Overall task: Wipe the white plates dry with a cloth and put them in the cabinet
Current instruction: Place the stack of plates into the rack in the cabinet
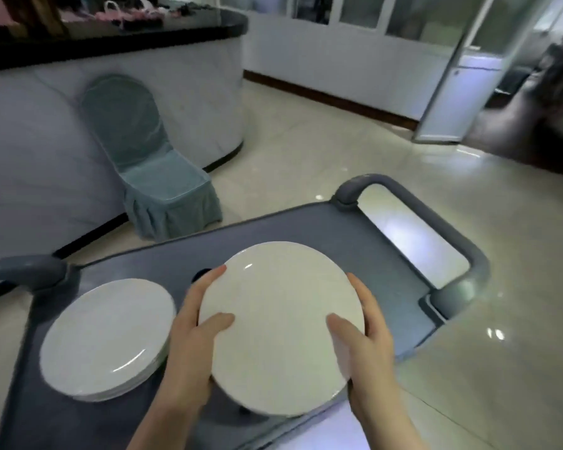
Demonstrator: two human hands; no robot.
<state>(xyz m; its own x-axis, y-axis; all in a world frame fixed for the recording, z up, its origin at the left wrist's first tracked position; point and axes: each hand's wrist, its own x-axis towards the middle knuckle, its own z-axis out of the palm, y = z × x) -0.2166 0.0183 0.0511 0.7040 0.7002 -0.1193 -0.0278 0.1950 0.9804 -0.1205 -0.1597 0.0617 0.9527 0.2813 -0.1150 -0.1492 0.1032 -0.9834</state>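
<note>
Plate [280,326] hides most fingers of hands [189,345] [368,345]; bg blurred.

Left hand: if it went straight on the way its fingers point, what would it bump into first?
Probably nothing. The left hand grips the plate; its fingers point along that plate's rim, out over bare cart top toward the floor beyond. Its height above that top is unclear.
</note>
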